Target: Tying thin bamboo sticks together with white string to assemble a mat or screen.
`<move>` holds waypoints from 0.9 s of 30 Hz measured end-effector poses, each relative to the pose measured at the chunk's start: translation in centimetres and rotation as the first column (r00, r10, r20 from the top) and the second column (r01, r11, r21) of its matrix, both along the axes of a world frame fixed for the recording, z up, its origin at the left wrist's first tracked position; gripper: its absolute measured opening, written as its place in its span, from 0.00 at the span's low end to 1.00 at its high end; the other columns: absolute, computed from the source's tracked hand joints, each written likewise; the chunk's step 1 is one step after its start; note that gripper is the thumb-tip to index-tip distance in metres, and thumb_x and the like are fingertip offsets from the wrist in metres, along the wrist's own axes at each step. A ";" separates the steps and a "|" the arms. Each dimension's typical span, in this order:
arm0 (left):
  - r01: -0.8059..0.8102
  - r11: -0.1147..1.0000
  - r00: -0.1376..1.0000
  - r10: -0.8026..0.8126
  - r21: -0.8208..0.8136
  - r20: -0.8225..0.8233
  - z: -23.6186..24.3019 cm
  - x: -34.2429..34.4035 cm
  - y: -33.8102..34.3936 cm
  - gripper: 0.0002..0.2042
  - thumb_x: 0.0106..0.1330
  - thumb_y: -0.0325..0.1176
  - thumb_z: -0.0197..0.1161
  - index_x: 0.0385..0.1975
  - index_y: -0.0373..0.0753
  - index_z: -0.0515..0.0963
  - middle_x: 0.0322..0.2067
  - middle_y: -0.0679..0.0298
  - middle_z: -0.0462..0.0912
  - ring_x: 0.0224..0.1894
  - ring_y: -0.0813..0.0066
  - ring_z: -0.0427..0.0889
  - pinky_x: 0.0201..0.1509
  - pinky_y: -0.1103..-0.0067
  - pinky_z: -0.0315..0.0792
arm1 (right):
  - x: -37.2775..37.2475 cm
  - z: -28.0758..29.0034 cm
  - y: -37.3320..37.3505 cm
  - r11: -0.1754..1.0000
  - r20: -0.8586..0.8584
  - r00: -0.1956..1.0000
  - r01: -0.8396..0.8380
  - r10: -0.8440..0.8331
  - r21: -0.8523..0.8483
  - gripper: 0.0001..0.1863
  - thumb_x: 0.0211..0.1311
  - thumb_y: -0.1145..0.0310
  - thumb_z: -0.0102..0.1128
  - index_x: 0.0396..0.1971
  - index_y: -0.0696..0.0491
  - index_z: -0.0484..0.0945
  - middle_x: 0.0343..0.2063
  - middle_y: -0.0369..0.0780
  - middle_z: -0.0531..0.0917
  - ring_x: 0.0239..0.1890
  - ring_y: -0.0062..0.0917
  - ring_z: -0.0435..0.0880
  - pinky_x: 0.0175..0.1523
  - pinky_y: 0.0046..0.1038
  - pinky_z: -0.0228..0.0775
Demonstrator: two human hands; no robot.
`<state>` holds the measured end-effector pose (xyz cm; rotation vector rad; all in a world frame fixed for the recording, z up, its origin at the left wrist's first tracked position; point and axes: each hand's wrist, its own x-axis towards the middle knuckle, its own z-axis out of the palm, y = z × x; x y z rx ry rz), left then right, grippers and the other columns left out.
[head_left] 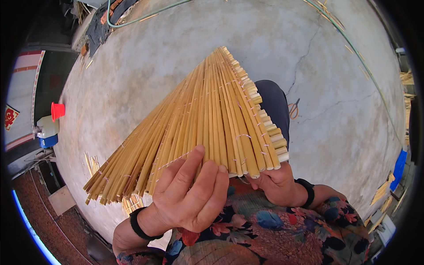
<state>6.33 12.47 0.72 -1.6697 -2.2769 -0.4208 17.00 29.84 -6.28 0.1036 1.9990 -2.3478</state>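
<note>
I hold a fan-shaped mat of yellow bamboo sticks tied with thin white thread (207, 123) above my lap, over the grey concrete floor (344, 123). My left hand (190, 194) lies flat with the fingers stretched along the near sticks. My right hand (276, 183) is closed around the mat's lower edge from under. A pair of scissors (293, 109) lies on the floor beyond the mat.
</note>
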 end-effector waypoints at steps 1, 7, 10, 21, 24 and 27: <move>0.000 1.000 1.000 0.000 0.006 0.010 0.0 0.1 0.0 0.09 0.55 0.30 0.57 0.32 0.33 0.77 0.33 0.57 0.77 0.39 0.56 0.81 0.33 0.74 0.76 | 0.0 -0.1 -0.1 1.000 0.002 1.000 -0.003 0.003 -0.002 0.08 0.65 0.75 0.50 0.35 0.61 0.78 0.14 0.37 0.74 0.16 0.19 0.73 0.22 0.21 0.64; -0.013 1.000 1.000 0.013 0.021 0.019 0.2 0.1 -0.1 0.09 0.55 0.29 0.58 0.32 0.32 0.77 0.32 0.57 0.77 0.38 0.55 0.81 0.32 0.75 0.76 | 0.0 -0.3 -0.8 0.996 -0.060 0.995 0.074 -0.077 -0.057 0.09 0.66 0.75 0.50 0.29 0.60 0.78 0.13 0.37 0.73 0.16 0.20 0.73 0.22 0.22 0.64; -0.012 0.999 1.000 0.012 0.032 0.000 0.2 0.1 -0.3 0.08 0.54 0.29 0.58 0.32 0.32 0.77 0.32 0.57 0.77 0.38 0.55 0.82 0.32 0.75 0.76 | -0.3 0.1 -0.8 0.999 -0.017 0.999 0.042 -0.042 -0.008 0.09 0.66 0.74 0.50 0.29 0.60 0.77 0.13 0.36 0.73 0.16 0.20 0.73 0.22 0.22 0.64; -0.024 0.999 1.000 0.024 0.028 0.016 0.2 0.3 -0.4 0.09 0.55 0.30 0.59 0.33 0.33 0.76 0.32 0.58 0.78 0.37 0.56 0.82 0.32 0.76 0.75 | -0.5 -0.3 -0.8 1.000 -0.062 0.998 0.024 -0.024 -0.011 0.07 0.64 0.78 0.48 0.35 0.59 0.77 0.15 0.36 0.75 0.18 0.21 0.76 0.24 0.22 0.67; -0.032 0.998 0.999 0.032 0.045 0.007 0.1 0.1 -0.3 0.08 0.55 0.30 0.59 0.33 0.34 0.76 0.32 0.58 0.78 0.37 0.56 0.82 0.32 0.76 0.74 | -0.7 0.0 -0.8 0.997 -0.055 0.997 0.042 -0.046 -0.070 0.06 0.64 0.79 0.48 0.34 0.59 0.76 0.15 0.36 0.75 0.18 0.22 0.76 0.25 0.22 0.68; -0.036 0.999 0.999 0.036 0.025 0.001 0.2 0.3 -0.3 0.08 0.56 0.29 0.58 0.33 0.34 0.76 0.32 0.58 0.78 0.37 0.57 0.82 0.32 0.76 0.74 | -0.5 -0.3 -0.4 0.999 -0.049 0.999 0.016 -0.019 -0.049 0.06 0.63 0.79 0.49 0.32 0.59 0.76 0.15 0.36 0.75 0.19 0.22 0.76 0.25 0.22 0.67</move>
